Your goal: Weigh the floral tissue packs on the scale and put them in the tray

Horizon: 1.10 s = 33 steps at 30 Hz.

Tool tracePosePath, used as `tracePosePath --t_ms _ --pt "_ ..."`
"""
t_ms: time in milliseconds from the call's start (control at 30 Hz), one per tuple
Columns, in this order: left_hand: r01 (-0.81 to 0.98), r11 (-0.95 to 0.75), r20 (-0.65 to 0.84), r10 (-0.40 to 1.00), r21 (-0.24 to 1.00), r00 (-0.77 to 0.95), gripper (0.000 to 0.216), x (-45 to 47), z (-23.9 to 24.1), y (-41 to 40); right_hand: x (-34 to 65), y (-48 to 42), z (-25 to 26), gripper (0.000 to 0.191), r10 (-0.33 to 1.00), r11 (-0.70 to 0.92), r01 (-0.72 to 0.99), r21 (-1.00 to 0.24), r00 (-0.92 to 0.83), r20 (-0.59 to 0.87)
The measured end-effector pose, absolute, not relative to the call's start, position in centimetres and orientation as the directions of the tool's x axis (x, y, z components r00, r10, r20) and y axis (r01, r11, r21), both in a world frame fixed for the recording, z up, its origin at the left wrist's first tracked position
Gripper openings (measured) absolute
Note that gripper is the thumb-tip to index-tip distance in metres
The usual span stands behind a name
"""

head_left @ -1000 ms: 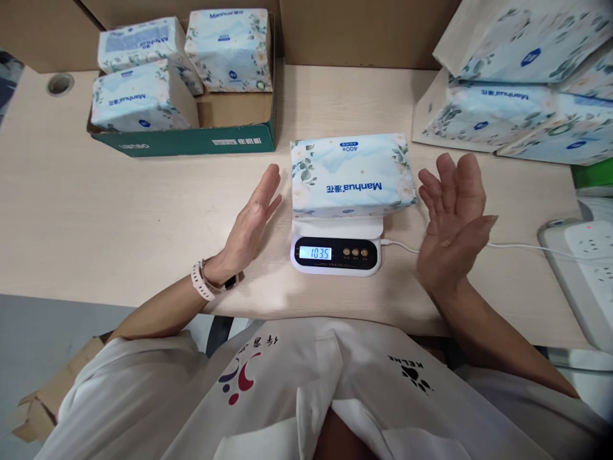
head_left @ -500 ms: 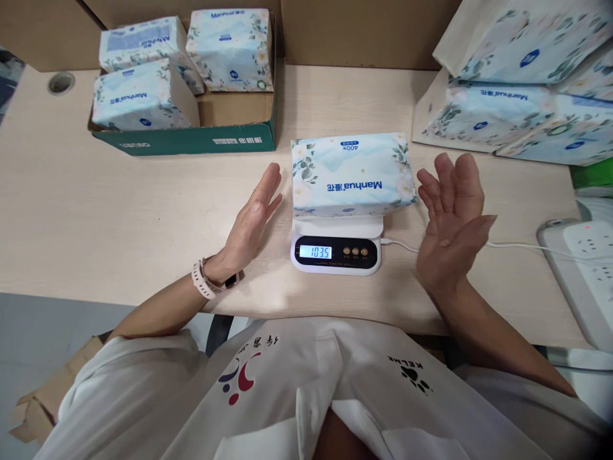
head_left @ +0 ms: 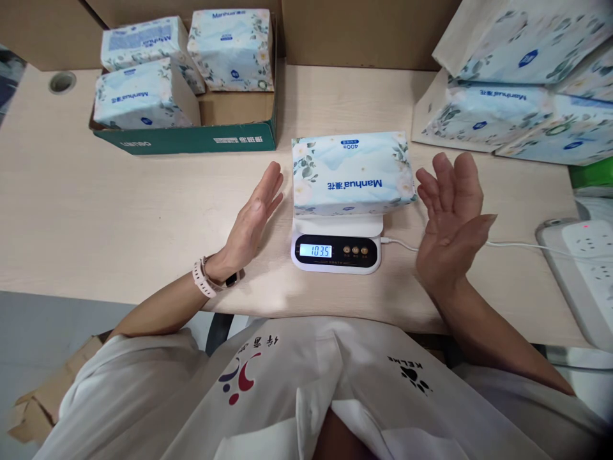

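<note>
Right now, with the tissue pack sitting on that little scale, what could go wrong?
The tissue pack sticks out past the scale on the right, so a bump from the left hand or right hand beside it might tip it off or spoil the reading. The white cable runs under the right hand; snagging it could tug the scale.

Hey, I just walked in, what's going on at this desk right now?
A person sits at a desk with a tissue pack lying on a small digital scale, whose lit display reads 103.5. The left hand and right hand are open on either side of the pack, touching nothing. A green-edged box at the rear left holds three more packs, and a pile of packs sits at the rear right.
</note>
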<state>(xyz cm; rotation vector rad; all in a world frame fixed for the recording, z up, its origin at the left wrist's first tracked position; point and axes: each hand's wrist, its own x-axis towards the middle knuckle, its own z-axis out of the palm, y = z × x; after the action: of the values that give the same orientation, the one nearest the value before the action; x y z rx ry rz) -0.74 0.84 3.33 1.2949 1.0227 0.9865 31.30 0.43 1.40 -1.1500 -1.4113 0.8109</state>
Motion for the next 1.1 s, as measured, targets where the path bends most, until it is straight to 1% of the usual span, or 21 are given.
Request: tracePosePath --t_ms 100,200,300,367,500,633,833,900,1000,1033,1100 --pt "-0.008 0.05 -0.047 0.966 0.999 0.256 0.095 -0.7 3.4 0.9 31.4 0.5 1.2 0.069 0.941 0.316 0.212 -0.925 0.051 0.333" --pt "-0.018 0.055 -0.049 0.967 0.998 0.249 0.1 -0.7 3.4 0.9 31.4 0.6 1.2 0.072 0.949 0.282 0.243 -0.928 0.071 0.307" --pt "-0.021 0.051 -0.044 0.967 0.998 0.249 0.103 -0.6 3.5 0.9 31.2 0.6 1.4 0.079 0.957 0.242 0.276 -0.93 0.091 0.276" --pt "-0.017 0.046 -0.04 0.966 0.999 0.254 0.101 -0.6 3.5 0.9 31.1 0.6 1.4 0.083 0.958 0.235 0.287 -0.929 0.094 0.272" --pt "-0.009 0.029 -0.026 0.965 1.0 0.262 0.091 -0.6 3.4 0.8 31.2 0.6 1.3 0.078 0.952 0.27 0.266 -0.926 0.068 0.297" --pt "-0.012 0.023 -0.018 0.963 1.0 0.268 0.09 -0.6 3.3 0.8 31.2 0.6 1.3 0.082 0.96 0.236 0.327 -0.915 0.068 0.272" --pt "-0.011 0.009 -0.006 0.962 1.0 0.271 0.086 -1.1 2.8 0.9 31.4 0.6 1.0 0.078 0.95 0.29 0.274 -0.917 0.035 0.311" --pt "-0.007 -0.022 0.023 0.954 1.0 0.3 0.083 -1.6 2.0 1.1 31.7 0.8 0.6 0.078 0.944 0.317 0.262 -0.912 0.005 0.329" --pt "0.015 -0.101 0.087 0.915 0.995 0.393 0.083 -2.4 0.5 1.5 32.0 1.2 -0.3 0.08 0.945 0.325 0.234 -0.916 -0.039 0.325" --pt "0.019 -0.125 0.105 0.897 0.992 0.43 0.084 -2.5 0.0 1.6 32.0 1.3 -0.5 0.08 0.952 0.305 0.223 -0.926 -0.041 0.304" --pt "0.011 -0.155 0.13 0.866 0.988 0.483 0.087 -2.3 -0.6 1.7 31.7 1.4 -0.8 0.08 0.976 0.217 0.206 -0.954 -0.03 0.216"
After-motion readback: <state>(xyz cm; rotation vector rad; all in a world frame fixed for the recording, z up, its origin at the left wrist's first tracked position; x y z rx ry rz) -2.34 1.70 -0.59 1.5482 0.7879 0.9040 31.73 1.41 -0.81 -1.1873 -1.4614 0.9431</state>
